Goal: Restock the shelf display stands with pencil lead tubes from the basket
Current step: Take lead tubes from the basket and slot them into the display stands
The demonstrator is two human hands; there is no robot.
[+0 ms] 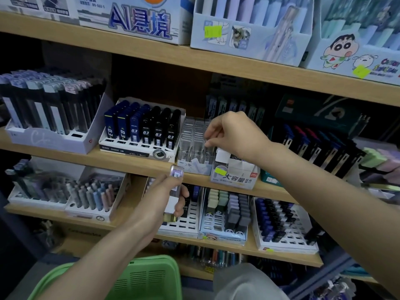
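Observation:
My left hand [171, 195] grips a small bunch of clear pencil lead tubes [175, 187] with purple caps and white labels, held upright in front of the middle shelf edge. My right hand [231, 135] reaches over a white display stand [234, 177] with a yellow sticker and pinches the top of a clear tube [223, 154] with a white label standing in it. Left of that stand is a clear stand [194, 144] full of transparent tubes. The green basket [151, 276] sits low, under my left forearm; its contents are hidden.
A stand of blue and black 0.3 lead cases [142, 128] sits left of the clear stand. Dark pen displays [320, 146] crowd the right. The shelf below holds erasers [229, 208] and white slotted trays [283, 226]. Boxes line the top shelf [216, 59].

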